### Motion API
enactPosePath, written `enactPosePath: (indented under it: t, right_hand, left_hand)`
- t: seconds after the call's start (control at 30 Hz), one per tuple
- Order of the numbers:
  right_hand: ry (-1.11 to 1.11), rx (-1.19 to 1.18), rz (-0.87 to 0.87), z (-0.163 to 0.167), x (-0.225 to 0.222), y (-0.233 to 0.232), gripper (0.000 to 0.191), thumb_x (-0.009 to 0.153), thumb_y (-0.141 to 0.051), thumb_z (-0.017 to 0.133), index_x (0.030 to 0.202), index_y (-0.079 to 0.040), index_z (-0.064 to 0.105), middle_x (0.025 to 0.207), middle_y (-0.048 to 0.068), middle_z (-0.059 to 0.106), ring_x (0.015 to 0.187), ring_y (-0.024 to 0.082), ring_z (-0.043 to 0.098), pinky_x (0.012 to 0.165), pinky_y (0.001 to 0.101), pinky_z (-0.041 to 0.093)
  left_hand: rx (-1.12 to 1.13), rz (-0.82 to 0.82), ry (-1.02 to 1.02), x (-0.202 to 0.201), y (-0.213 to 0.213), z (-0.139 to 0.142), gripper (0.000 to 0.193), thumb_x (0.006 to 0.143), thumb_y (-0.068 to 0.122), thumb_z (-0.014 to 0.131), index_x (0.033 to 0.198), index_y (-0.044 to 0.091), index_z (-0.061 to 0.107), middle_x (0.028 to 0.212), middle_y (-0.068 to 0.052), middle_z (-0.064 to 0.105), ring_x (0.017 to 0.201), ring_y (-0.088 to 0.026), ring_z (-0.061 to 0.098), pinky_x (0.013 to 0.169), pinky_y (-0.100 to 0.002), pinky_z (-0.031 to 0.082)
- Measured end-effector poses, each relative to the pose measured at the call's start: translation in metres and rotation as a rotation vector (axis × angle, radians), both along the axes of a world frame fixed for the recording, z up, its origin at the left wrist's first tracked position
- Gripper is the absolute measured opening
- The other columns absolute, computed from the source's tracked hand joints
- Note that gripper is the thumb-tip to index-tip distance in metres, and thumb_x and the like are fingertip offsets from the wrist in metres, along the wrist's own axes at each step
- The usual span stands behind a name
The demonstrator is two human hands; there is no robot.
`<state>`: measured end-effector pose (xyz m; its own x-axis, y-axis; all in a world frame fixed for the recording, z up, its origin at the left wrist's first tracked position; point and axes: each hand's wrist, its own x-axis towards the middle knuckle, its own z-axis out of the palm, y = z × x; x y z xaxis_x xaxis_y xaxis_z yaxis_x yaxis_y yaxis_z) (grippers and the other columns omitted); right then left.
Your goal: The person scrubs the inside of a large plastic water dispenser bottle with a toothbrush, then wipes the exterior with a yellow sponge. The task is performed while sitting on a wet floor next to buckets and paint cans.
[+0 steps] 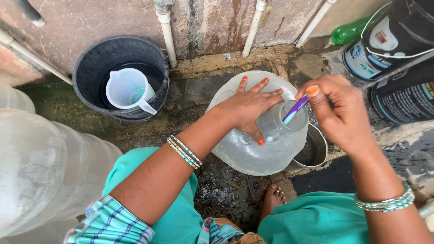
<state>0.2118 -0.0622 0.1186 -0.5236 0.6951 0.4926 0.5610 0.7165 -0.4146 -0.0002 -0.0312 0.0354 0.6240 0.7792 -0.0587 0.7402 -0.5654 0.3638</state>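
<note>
Left hand [251, 108] is laid flat on the shoulder of a large clear jug [253, 149], fingers spread wide and the thumb set against the neck [282, 124], so that the jug is steadied rather than clasped. Right hand [337, 110] is closed around the handle of a purple toothbrush [296, 108], pinched between thumb and fingers, and the brush end is pushed down into the open mouth of the neck. The jug is lying tilted on wet, dark ground in front of the person, its neck turned toward the right hand, with water seen inside it. A small metal pot [314, 151] is set just beside the jug on its right, partly hidden under it. A bare foot [273, 199] is seen below the jug, between teal-clad knees. Bangles are worn on both wrists. A black bucket [90, 74] is stood to the upper left against the wall, with water in it and a clear plastic pitcher [129, 90] resting inside. More large clear jugs [45, 167] are stacked at the left edge. White pipes [167, 34] are run down the stained wall, and dark paint cans [398, 63] are placed at the upper right, with a green bottle [350, 31] behind them.
</note>
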Motion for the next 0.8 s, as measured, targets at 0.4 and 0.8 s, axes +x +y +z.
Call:
enactPosePath:
  t: [0.4,0.8]
  right_hand:
    - [0.036,0.197,-0.041,0.010,-0.010,-0.036,0.017,0.108,-0.015,0.057,0.099,-0.007,0.070,0.099,0.009,0.070,0.095,0.028,0.066,0.090,0.0413,0.050]
    - [0.175,0.223,-0.108,0.039,0.004,-0.056,0.039,0.123,-0.030,0.048,0.096,-0.007,0.066,0.097,0.006,0.067,0.089,0.018,0.060,0.085,0.0275,0.044]
  left_hand:
    - [-0.039,0.065,0.029,-0.011,0.012,-0.007,0.144,0.044,0.048,0.100,0.160,0.021,0.018,0.166,0.006,0.026,0.157,-0.029,0.005,0.119,-0.074,0.000]
    - [-0.032,0.061,0.050,-0.010,0.013,-0.007,0.141,0.045,0.048,0.099,0.159,0.023,0.020,0.167,0.007,0.023,0.157,-0.028,0.005,0.119,-0.074,0.001]
